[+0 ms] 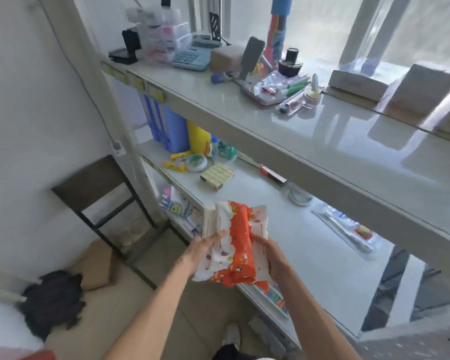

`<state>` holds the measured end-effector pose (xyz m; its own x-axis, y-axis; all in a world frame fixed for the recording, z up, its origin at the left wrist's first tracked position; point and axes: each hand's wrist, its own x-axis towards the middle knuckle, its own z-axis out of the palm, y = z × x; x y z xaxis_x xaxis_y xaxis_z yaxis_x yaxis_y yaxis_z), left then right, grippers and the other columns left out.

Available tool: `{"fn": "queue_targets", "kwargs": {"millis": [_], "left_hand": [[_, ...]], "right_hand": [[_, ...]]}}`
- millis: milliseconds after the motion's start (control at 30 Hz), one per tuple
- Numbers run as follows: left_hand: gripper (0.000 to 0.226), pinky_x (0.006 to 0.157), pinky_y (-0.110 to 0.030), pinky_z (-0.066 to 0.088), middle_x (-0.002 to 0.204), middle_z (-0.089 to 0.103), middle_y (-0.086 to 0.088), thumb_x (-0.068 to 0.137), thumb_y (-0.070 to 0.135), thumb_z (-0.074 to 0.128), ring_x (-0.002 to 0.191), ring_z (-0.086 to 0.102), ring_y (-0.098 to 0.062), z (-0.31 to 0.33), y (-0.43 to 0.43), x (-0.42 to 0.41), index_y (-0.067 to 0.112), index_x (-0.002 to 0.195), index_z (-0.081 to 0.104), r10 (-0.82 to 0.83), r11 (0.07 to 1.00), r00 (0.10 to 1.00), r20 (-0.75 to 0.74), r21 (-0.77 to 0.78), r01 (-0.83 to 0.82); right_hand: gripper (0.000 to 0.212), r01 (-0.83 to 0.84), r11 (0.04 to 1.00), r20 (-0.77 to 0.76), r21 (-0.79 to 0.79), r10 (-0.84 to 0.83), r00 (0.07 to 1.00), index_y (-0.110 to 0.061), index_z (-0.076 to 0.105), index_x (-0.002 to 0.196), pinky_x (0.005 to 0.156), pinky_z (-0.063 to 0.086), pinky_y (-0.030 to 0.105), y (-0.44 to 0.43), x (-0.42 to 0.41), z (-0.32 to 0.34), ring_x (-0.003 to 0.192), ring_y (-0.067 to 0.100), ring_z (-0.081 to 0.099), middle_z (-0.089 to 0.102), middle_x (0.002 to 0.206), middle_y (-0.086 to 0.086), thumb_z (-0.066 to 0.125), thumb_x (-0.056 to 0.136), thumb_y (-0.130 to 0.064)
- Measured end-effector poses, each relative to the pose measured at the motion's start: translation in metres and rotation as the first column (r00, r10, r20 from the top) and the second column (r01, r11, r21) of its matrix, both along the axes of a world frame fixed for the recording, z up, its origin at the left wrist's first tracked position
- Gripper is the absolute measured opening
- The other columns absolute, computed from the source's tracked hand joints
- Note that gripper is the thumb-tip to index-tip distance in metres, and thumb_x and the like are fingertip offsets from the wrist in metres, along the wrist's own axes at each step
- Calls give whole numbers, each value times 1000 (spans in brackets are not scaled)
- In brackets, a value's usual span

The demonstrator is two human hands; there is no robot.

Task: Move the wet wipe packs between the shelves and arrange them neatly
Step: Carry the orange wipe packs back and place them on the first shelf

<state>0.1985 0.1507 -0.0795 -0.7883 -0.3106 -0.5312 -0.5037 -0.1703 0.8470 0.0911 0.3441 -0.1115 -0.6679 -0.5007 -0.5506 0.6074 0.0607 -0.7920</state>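
I see two glossy shelves (pixel 309 141) clearly, a third below mostly hidden. Two hands hold wet wipe packs (pixel 234 242) in front of the middle shelf (pixel 322 255); they look like two or three, overlapping, so I cannot count them. My left hand (pixel 205 249) clamps their left edge, my right hand (pixel 269 255) the right, its fingers hidden behind the wrapping

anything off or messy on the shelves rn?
Yes. The wet wipe packs are off the shelves, crumpled between the left hand and right hand. Top shelf: pens and packets lie in a loose heap.
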Motion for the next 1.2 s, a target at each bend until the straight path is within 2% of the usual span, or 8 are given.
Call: {"fn": "queue_targets", "kwargs": {"millis": [267,433,567,667,867,933,1033,1200], "left_hand": [[68,93,-40,52,115,72,-4,73,59,81,109,66,-22,2,-23,-119,18,125,66,-128,987,990,64,-91,134],[91,77,-32,50,124,65,-3,70,67,80,109,63,-21,-14,-45,-176,12,138,53,-318,932,940,120,-140,334],[103,89,-38,48,105,76,-1,55,79,83,106,66,-25,-43,-72,-208,7,127,66,-343,919,932,118,-164,359],[57,88,-34,44,105,68,8,75,59,82,104,60,-15,-40,-77,-216,24,116,62,-419,899,905,76,-108,425],[68,42,-7,45,115,65,1,80,41,82,77,64,0,-43,-91,-242,9,134,55,-510,857,859,41,-58,512],[70,56,-13,50,122,65,-2,81,38,81,82,68,3,-41,-98,-245,5,137,54,-543,839,839,11,-32,543],[90,103,-40,43,145,52,-2,79,38,82,131,52,-21,-39,-103,-247,13,153,37,-550,835,833,-54,-35,549],[106,117,-53,33,167,29,-9,86,43,80,150,34,-32,-43,-110,-239,15,165,15,-546,833,829,-116,-174,525]], "right_hand": [[74,239,965,13,111,-242,970,-10,74,119,93,56,64,-17,-84,-22,108,48,70,77,110,21,88,60,-52],[56,358,897,-202,262,-311,929,-16,70,113,93,58,58,-34,-97,-29,99,39,73,77,108,15,66,83,-63],[75,363,572,-431,735,-19,902,-6,53,137,109,40,50,-49,-97,-29,127,38,47,53,134,21,42,97,-68],[71,383,599,-408,703,-102,907,-4,50,137,111,38,50,-47,-100,-33,129,38,43,46,133,20,42,100,-63],[77,509,595,-418,622,-298,858,-12,43,147,110,42,52,-77,-100,-36,127,37,47,46,130,17,44,95,-69],[81,535,574,-425,620,-327,844,-12,46,144,108,44,54,-87,-104,-39,123,37,51,49,128,16,40,92,-74],[81,555,553,-445,621,-334,831,-11,50,140,105,47,50,-96,-105,-32,122,36,54,55,129,16,39,93,-75],[58,604,472,-468,642,-383,796,-7,51,140,104,47,45,-105,-91,-26,121,34,56,56,130,17,55,101,-50]]}}
